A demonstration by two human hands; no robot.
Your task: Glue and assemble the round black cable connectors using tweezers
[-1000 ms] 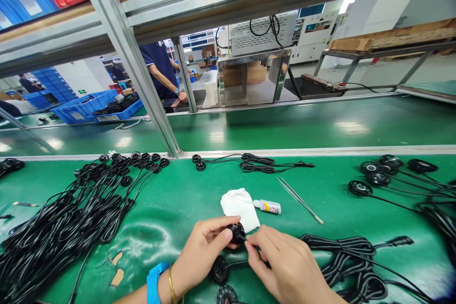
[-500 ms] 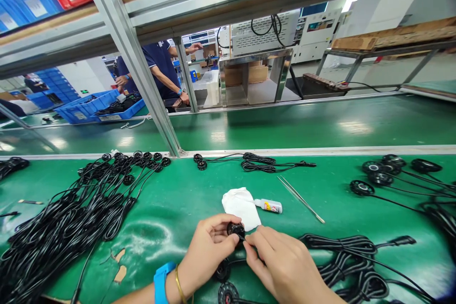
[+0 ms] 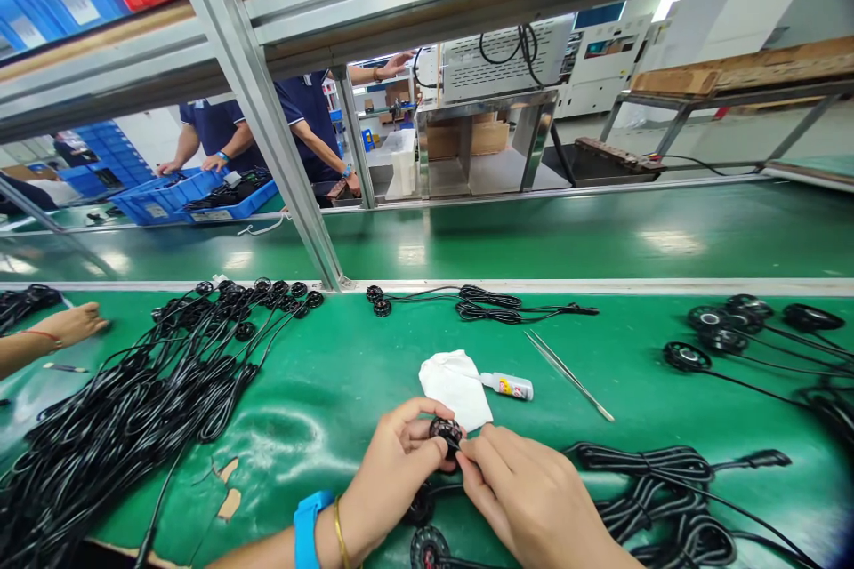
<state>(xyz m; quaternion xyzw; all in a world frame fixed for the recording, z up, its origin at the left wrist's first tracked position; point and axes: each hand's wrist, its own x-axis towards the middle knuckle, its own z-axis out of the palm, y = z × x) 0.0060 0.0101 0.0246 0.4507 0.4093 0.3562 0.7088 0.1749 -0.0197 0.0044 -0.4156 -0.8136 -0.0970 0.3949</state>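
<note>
My left hand (image 3: 390, 471) pinches a small round black part (image 3: 445, 432) between thumb and fingers, just above the green bench mat (image 3: 320, 391). My right hand (image 3: 534, 502) meets it from the right, its fingertips pressed together at the part's edge where a thin black cable leaves it. Two more round black parts (image 3: 427, 547) lie on the mat under my hands. A coiled black cable (image 3: 667, 498) trails off to the right of my right hand.
A white cloth (image 3: 454, 382), a small glue bottle (image 3: 511, 386) and tweezers (image 3: 567, 363) lie beyond my hands. A big heap of black cables (image 3: 140, 400) fills the left. More round parts (image 3: 727, 329) sit at right. Another person's hand (image 3: 70, 324) rests at far left; people stand behind the conveyor.
My hands have stayed together on the round part, barely shifting. Another person's hand has come into view at the far left, and the people behind the conveyor have moved.
</note>
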